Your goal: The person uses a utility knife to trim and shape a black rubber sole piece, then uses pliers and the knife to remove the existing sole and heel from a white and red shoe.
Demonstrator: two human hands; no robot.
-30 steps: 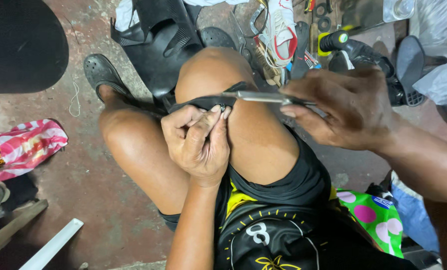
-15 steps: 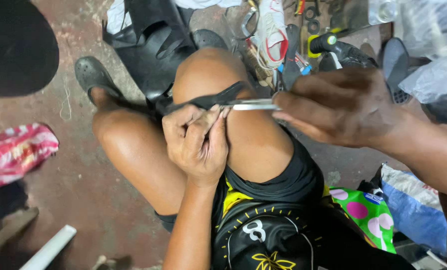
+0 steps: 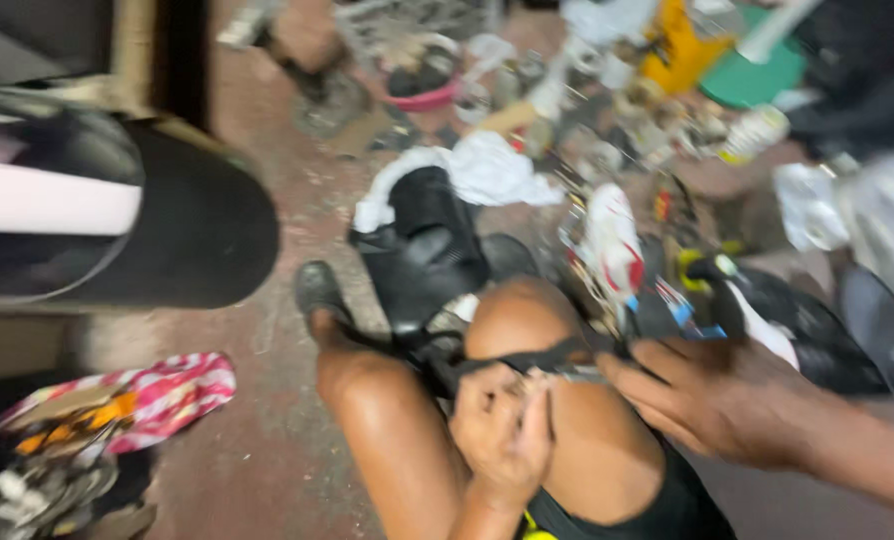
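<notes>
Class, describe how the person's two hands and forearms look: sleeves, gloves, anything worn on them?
Both hands are bare: no gloves, rings or watch show. The left hand and right hand have bare forearms, no sleeves in view. The picture is blurred, so small details cannot be told.

A worn reddish concrete floor (image 3: 267, 440), littered with shoes (image 3: 612, 245), rags (image 3: 492, 170) and a striped cloth (image 3: 157, 395).

Black strap (image 3: 537, 358): narrow, dark, flexible band stretched roughly horizontal across the top of the bent knee, lower centre of frame. Its left part is pinched at the fingertips of the left hand (image 3: 502, 430); its right end runs under the fingers of the right hand (image 3: 712, 395), lower right. Motion blur hides its surface detail and any tool against it.
</notes>
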